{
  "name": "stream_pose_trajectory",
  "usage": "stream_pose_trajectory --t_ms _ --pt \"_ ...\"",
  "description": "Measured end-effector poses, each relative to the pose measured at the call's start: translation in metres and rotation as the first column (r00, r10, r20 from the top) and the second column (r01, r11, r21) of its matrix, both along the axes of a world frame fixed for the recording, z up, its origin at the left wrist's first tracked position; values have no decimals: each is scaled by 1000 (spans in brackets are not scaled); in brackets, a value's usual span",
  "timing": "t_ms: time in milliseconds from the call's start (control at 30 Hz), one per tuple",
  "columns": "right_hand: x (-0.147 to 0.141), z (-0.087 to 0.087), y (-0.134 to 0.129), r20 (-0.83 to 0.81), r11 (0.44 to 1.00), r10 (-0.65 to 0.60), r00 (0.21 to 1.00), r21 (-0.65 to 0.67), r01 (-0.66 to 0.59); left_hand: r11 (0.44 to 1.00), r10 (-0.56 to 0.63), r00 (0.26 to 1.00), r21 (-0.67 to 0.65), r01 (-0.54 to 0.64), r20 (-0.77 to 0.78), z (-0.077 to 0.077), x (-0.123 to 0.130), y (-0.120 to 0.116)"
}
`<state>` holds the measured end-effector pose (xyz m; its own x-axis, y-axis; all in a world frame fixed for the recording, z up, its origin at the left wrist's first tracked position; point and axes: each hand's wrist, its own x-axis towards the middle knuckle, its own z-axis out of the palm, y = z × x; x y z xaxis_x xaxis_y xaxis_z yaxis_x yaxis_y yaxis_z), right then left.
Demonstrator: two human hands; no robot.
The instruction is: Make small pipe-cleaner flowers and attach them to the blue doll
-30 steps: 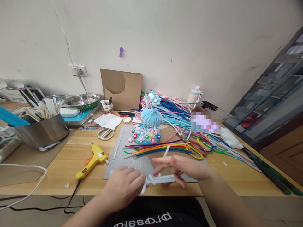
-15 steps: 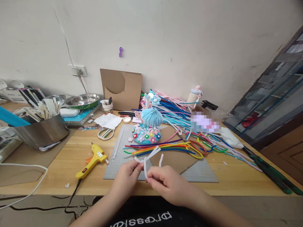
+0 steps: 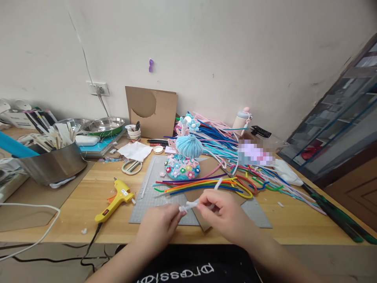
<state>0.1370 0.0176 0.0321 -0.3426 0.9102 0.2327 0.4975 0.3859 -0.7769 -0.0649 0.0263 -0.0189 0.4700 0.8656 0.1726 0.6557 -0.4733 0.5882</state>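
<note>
Between my hands is a white pipe cleaner (image 3: pixel 193 204), bent and slightly blurred. My left hand (image 3: pixel 160 225) pinches one end of it, low over the front of the grey cutting mat (image 3: pixel 144 210). My right hand (image 3: pixel 221 212) is closed on the other part, and a free white end sticks up behind its fingers. Just beyond lie several coloured pipe cleaners (image 3: pixel 203 184) in a loose bundle. Behind them stands a blue ornament (image 3: pixel 189 146) with a pleated shade over a round base covered in small flowers (image 3: pixel 182 169).
A yellow glue gun (image 3: pixel 116 200) lies left of the mat, with scissors (image 3: pixel 132 168) behind it. A metal pot (image 3: pixel 54 165) of sticks stands at far left. Pipe cleaners (image 3: pixel 218 133) are heaped at the back. Green-handled pliers (image 3: pixel 338 214) lie at right. Cardboard (image 3: pixel 203 224) overlaps the mat.
My right hand has moved right and slightly up, drawing the white pipe cleaner sideways. The loop that stood upright between my hands is now lower and flatter. The cardboard's near corner has shifted toward me.
</note>
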Motion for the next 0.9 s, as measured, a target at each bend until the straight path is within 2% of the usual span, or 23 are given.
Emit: stream_pose_trajectory --t_ms 67,100,133,167,233,333,400,467,567,667,767,900 --pt "11 8 8 106 990 -62 992 132 48 966 -152 967 179 189 -205 3 -5 -4" --pt "16 9 13 143 987 -78 987 151 56 934 -230 945 219 282 -234 5 -7 -6" --pt "21 9 18 175 987 -87 981 148 61 907 -291 934 251 338 -206 6 -9 -8" --pt "24 8 22 208 989 -92 974 135 64 897 -314 940 282 340 -132 7 -11 -9" --pt "28 3 24 291 997 -28 956 73 7 927 -230 970 321 193 81 9 -14 -10" --pt "21 -4 14 355 972 235 905 -86 -219 949 26 957 292 -114 289 8 -15 -5" --pt "11 -5 3 349 934 357 867 -111 -340 947 110 944 256 -195 310 6 -14 0" --pt "1 -5 -5 326 924 379 866 -87 -372 954 110 953 238 -181 283 5 -13 3" --pt "-10 -11 -10 169 932 341 925 -191 -309 961 60 979 253 -109 194 4 -10 4" --pt "-17 -23 -8 -123 903 263 957 -317 -289 971 16 995 238 -40 102 5 -7 0" --pt "-23 -35 -6 -383 902 173 907 -307 -302 982 -3 999 191 -4 37 7 -4 -4" --pt "-31 -45 -1 -490 911 39 871 -341 -232 988 56 998 143 -55 -5 4 1 -6"
